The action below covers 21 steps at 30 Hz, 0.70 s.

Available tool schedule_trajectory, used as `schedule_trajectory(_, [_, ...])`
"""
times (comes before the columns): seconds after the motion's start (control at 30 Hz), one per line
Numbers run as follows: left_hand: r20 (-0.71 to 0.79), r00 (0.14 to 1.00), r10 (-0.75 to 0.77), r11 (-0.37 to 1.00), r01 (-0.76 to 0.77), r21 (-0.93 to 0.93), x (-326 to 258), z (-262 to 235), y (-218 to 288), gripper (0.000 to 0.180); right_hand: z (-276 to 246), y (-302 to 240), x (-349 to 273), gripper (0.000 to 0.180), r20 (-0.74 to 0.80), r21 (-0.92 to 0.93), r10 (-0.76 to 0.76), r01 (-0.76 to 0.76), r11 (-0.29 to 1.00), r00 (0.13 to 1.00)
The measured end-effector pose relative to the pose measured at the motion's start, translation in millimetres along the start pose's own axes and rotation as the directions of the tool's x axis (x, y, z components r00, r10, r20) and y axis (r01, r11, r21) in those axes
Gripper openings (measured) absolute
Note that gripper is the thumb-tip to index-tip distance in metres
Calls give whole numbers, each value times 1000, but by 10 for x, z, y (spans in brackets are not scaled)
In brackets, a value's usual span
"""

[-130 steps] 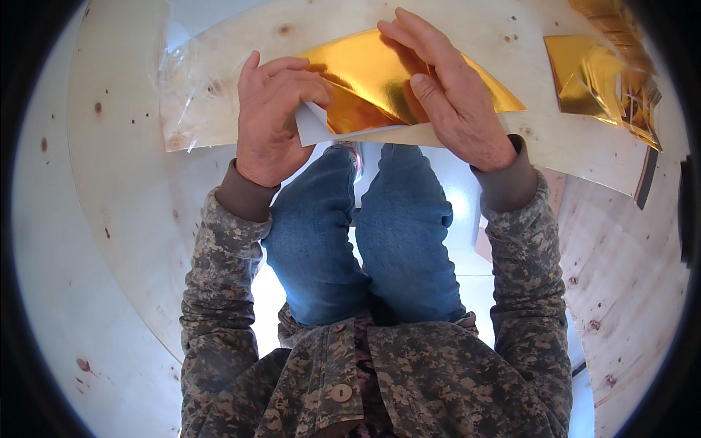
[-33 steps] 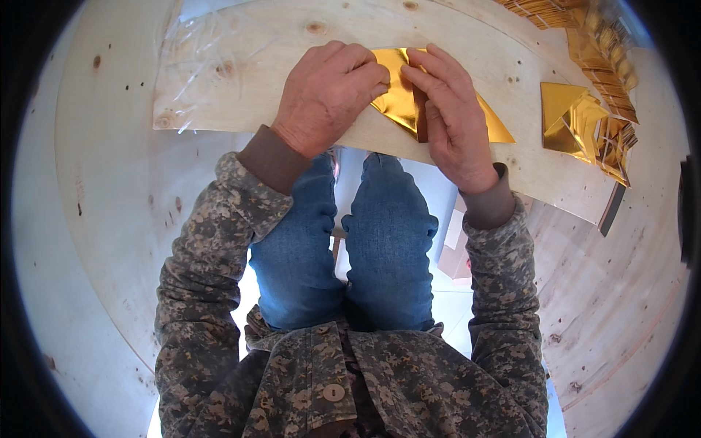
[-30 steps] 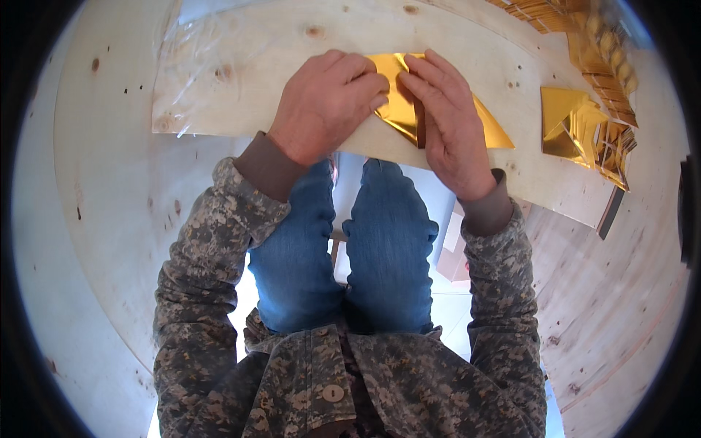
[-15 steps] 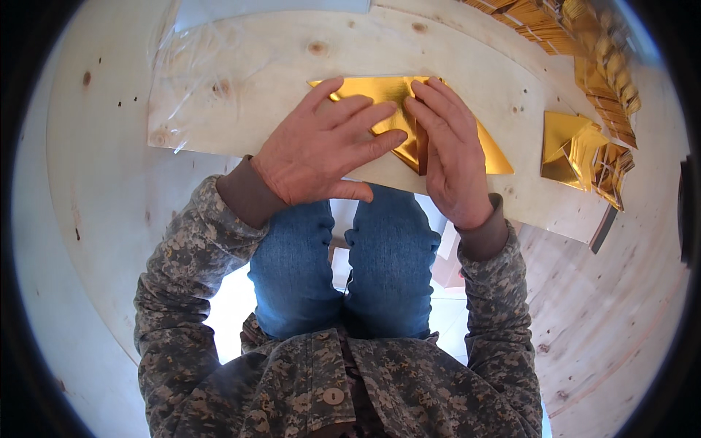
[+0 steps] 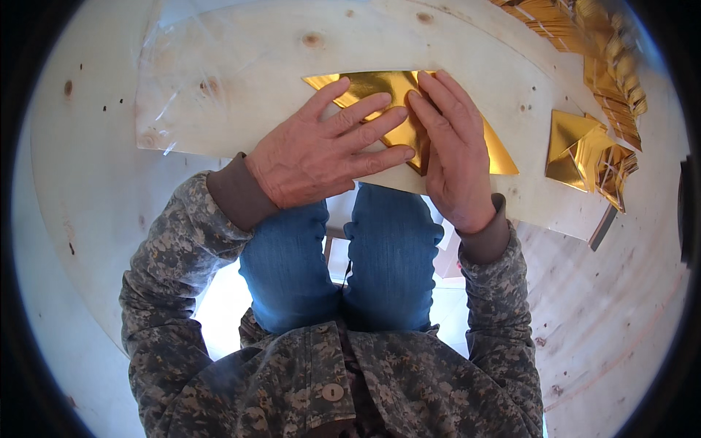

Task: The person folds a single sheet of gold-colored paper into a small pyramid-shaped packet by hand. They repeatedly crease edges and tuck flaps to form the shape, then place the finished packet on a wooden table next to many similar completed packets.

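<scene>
A shiny gold foil paper [image 5: 399, 85], folded into slanting flaps, lies on the pale wooden board in front of me. My left hand [image 5: 328, 142] is spread over its left part, with fingers apart and fingertips reaching toward the middle fold. Flat along the right side of the paper rests my right hand [image 5: 454, 142], its fingers stretched out and pointing away from me. The fingertips of both hands come close together near the centre. The paper's right corner shows beyond my right hand, and part of the middle is hidden under the fingers.
To the right lie several folded gold papers [image 5: 577, 157] in a small pile. Rows of bundled gold foil pieces [image 5: 610, 80] curve along the far right. Clear plastic film [image 5: 175, 80] covers the board's left end. A dark strip [image 5: 602, 228] edges the board's right corner.
My left hand has moved slightly right and down over the paper, its thumb now tucked underneath. My right hand stays about where it was, its fingers a little more spread.
</scene>
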<state>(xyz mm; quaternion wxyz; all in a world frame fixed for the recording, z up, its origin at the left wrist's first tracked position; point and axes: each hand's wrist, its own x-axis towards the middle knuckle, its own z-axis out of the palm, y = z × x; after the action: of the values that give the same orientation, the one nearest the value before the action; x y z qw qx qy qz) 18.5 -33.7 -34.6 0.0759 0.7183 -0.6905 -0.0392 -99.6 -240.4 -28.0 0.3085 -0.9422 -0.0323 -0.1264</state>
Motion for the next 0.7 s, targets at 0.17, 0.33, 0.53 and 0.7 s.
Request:
schedule_trajectory(0.17, [-32, 1000, 0, 999, 1, 48, 10, 50, 14, 84, 1, 36, -2, 44, -26, 51, 2, -1, 999, 1000])
schedule_trajectory(0.33, [-79, 996, 43, 998, -39, 51, 13, 47, -1, 72, 0, 47, -15, 45, -24, 57, 12, -10, 998, 1000])
schedule_trajectory(0.53, [-44, 997, 59, 994, -54, 90, 8, 48, 23, 71, 15, 64, -23, 44, -18, 62, 1, 0, 998, 1000])
schedule_trajectory(0.7, [57, 991, 122, 990, -125, 58, 17, 23, 42, 64, -22, 56, 2, 46, 4, 20, -8, 8, 1000, 1000])
